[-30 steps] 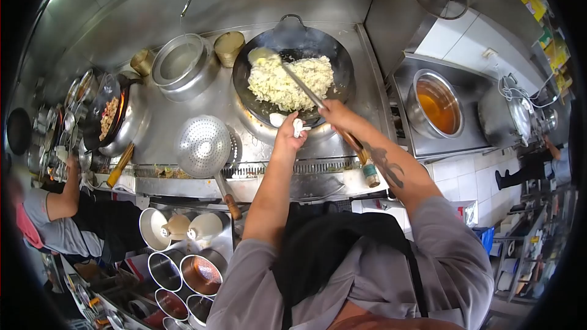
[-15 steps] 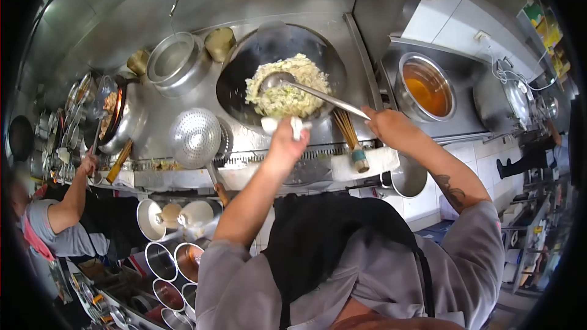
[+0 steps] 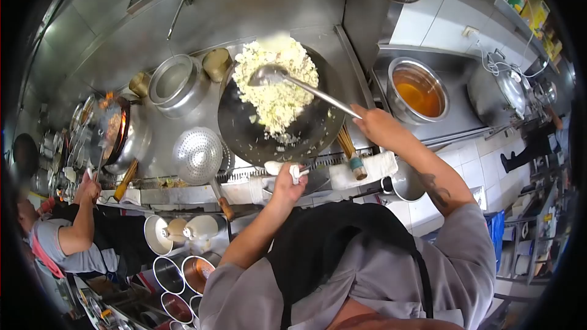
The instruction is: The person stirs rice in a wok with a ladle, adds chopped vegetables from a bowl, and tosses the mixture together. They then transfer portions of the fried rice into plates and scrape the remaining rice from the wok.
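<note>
My right hand point(image 3: 378, 127) is closed round the handle of a long metal ladle point(image 3: 317, 92). The ladle's bowl rests among pale, rice-like food point(image 3: 278, 102) flecked with green. This food spreads over the far side of a large dark wok point(image 3: 238, 131), some of it up in the air at the far rim. At the wok's near edge my left hand point(image 3: 288, 185) is shut on a folded white cloth point(image 3: 280, 169). The cloth lies against the rim, and the exact grip beneath it is hidden. Loose bits of food cling to the wok's near wall.
A perforated strainer point(image 3: 197, 154) and a bamboo brush point(image 3: 351, 156) flank the wok. Nested pots point(image 3: 174, 82) stand behind left; a steel bowl of amber liquid point(image 3: 418, 90) stands right. At far left, a co-worker point(image 3: 76, 238) handles a flaming wok point(image 3: 119, 128).
The wok has tipped, its near edge pulled toward me with my left hand. The food has shifted from the middle to the far side and rises there. The ladle has moved away from me.
</note>
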Tool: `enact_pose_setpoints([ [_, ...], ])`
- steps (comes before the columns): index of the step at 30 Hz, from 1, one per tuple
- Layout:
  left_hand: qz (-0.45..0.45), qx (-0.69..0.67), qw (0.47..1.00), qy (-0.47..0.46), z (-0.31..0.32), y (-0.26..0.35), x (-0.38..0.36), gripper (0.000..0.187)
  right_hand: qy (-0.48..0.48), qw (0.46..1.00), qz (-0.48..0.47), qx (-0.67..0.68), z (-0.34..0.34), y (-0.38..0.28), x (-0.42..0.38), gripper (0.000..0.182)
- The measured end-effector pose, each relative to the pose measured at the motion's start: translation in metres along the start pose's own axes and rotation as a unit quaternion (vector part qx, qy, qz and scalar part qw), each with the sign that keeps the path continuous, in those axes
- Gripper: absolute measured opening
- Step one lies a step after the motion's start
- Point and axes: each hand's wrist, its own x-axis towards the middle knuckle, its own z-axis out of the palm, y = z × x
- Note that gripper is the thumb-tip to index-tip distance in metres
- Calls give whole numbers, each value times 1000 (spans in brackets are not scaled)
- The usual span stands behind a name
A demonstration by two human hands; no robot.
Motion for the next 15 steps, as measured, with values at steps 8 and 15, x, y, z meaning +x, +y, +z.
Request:
enact_pose_setpoints([
  [8,9,-24,999,38,23,78,96,9,-20,858,91,505,-93,-66,-16,39],
  [15,0,-16,998,59,21,78,108,9,-180,725,309,589,86,12,55,27],
])
